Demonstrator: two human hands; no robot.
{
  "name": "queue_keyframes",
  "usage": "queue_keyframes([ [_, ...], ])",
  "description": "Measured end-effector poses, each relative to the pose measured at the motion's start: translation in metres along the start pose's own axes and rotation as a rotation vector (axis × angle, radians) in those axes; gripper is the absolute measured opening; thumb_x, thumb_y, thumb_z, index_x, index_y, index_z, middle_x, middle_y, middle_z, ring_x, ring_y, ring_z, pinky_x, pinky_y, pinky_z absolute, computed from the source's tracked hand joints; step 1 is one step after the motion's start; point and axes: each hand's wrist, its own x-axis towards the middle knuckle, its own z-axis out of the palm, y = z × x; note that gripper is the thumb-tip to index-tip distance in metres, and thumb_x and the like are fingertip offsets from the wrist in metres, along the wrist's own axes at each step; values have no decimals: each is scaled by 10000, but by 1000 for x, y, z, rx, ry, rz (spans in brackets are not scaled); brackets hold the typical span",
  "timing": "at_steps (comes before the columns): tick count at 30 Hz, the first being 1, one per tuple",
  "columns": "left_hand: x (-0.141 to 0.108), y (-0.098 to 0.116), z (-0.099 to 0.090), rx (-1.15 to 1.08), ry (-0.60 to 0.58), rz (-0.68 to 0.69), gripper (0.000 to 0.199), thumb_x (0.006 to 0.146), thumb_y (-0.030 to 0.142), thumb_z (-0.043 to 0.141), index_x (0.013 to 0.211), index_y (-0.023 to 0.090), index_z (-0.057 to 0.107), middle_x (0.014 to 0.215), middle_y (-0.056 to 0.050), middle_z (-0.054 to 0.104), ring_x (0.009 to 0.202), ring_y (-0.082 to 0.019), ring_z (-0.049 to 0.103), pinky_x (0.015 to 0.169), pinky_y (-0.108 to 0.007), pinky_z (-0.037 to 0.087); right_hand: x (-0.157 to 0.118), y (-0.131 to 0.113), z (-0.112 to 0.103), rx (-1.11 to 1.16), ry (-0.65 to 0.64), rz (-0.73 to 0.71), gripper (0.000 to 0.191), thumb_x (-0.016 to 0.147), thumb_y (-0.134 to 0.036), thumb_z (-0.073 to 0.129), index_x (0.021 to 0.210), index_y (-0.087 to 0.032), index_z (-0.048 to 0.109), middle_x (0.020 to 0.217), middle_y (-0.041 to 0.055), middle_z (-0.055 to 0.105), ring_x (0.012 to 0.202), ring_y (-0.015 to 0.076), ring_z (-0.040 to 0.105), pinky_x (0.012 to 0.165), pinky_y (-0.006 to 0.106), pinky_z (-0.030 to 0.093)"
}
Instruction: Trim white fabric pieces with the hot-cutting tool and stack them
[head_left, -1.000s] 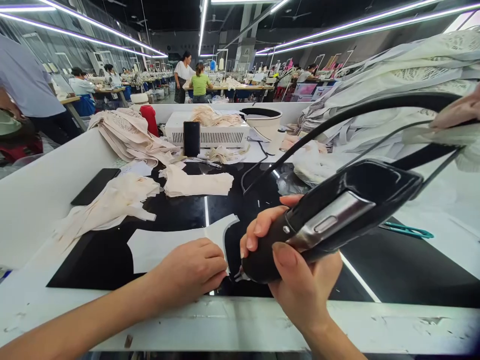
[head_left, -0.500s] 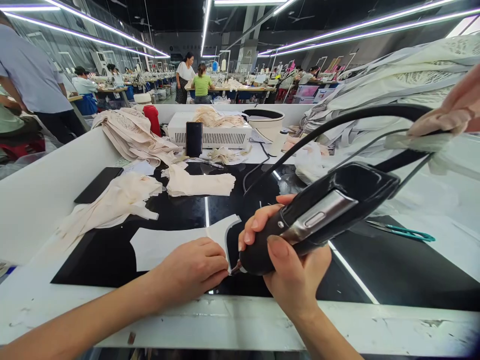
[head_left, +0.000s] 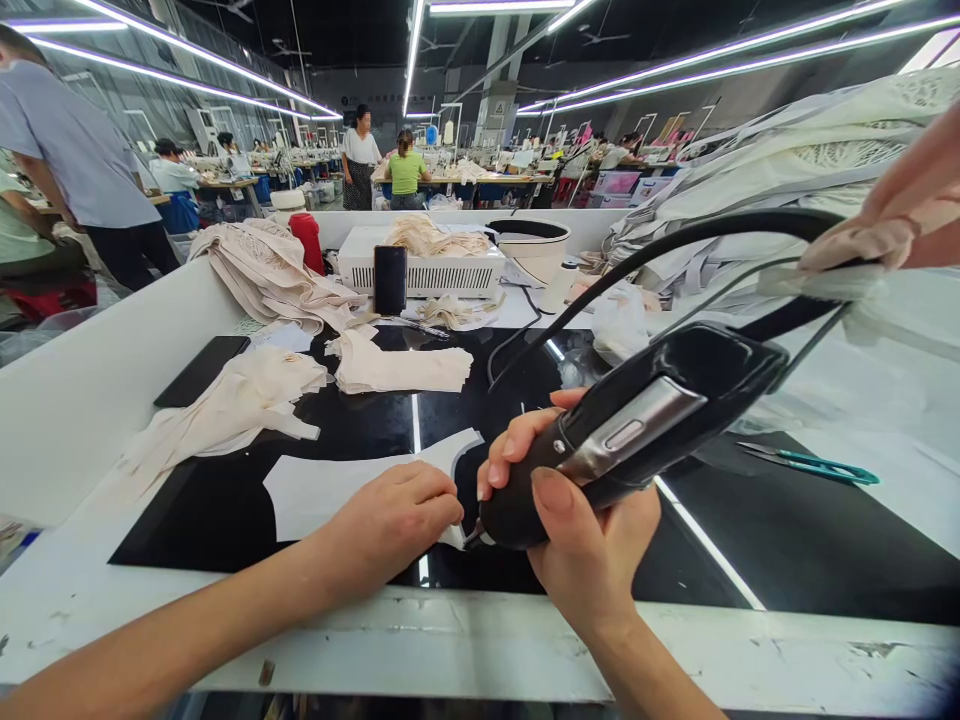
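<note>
My right hand (head_left: 592, 540) is wrapped round a black handheld tool (head_left: 637, 420) with a silver panel, its narrow tip pointing down-left. That tip meets the lower right corner of a white fabric piece (head_left: 322, 490) lying on the glossy black board (head_left: 195, 510). My left hand (head_left: 405, 515) rests on the fabric's right part, fingers bent together just left of the tip; they pinch at the fabric's edge. A black cable (head_left: 675, 235) loops from the tool's rear, where a whitish wrapping hangs around it at the upper right.
Beige fabric stacks (head_left: 405, 368) and a loose pile (head_left: 232, 405) lie on the board. Behind stand a phone (head_left: 390, 280), a white vented box (head_left: 442, 272) and a red object (head_left: 305, 243). Teal snips (head_left: 810, 463) lie right. A person (head_left: 82, 150) stands at left.
My left hand has shifted slightly up along the fabric's right edge, uncovering its lower corner by the tip. The tool has tilted slightly. A standing person in the background has turned.
</note>
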Motion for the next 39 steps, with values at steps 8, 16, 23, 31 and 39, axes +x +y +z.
queue_keyframes([
  [8,-4,-3,-2,-65,-53,27,255,1111,34,527,1099,177,738,1021,-51,748,933,-198,715,891,-302,566,0,-2,1,4,5,12,502,867,-506,944,1196,-314,617,824,-67,695,531,145,660,481,293,605],
  [16,-18,-9,-4,-64,-19,111,255,1154,106,543,1301,179,738,1206,-77,796,1052,-207,762,951,-311,599,1,-2,0,-7,3,24,498,876,-498,937,1201,-314,607,828,-62,685,552,148,666,487,284,606],
  [23,-19,-8,-1,47,24,219,252,1155,86,510,1300,100,717,1197,-111,787,1069,-210,760,1024,-319,622,1,-2,-1,-13,-1,15,464,885,-482,930,1188,-315,621,829,-58,680,558,149,655,484,287,595],
  [31,-19,-5,-1,247,-36,234,263,1158,84,498,1319,119,702,1158,-107,776,1070,-198,762,1054,-330,635,1,0,-2,17,1,5,445,888,-446,944,1201,-312,658,840,-55,696,580,134,670,509,267,607],
  [39,-18,-5,-2,238,13,252,236,1153,68,504,1286,82,697,1123,-104,773,1041,-198,759,1012,-320,647,1,0,-1,25,2,-1,440,892,-439,944,1200,-307,659,846,-53,704,585,129,677,517,262,618],
])
